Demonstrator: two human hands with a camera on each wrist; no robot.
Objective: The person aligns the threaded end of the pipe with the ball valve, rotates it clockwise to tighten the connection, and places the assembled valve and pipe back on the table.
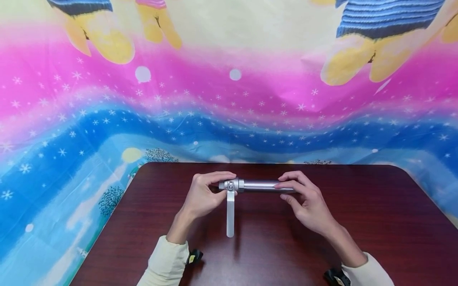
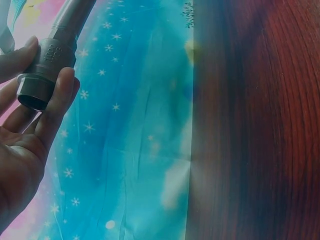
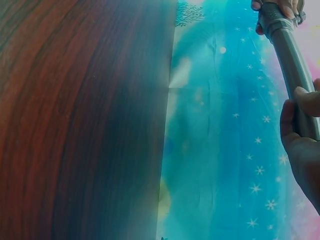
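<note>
A metal ball valve (image 1: 234,183) with a long flat lever handle (image 1: 230,216) is joined at its right side to a smooth steel pipe (image 1: 259,186). My left hand (image 1: 202,195) grips the valve body between thumb and fingers, and the lever points down toward me. Around the far right part of the pipe, my right hand (image 1: 312,204) holds with thumb below and fingers above. In the left wrist view the open threadless-looking mouth of the valve (image 2: 34,95) faces the camera. The right wrist view shows the pipe (image 3: 294,65) running from valve to right hand.
Both hands hold the piece over a dark red wood-grain table (image 1: 272,246). Behind the table's far edge hangs a pink and blue cloth backdrop (image 1: 214,99) printed with snowflakes. Black wrist straps (image 1: 194,257) show at the light sleeves.
</note>
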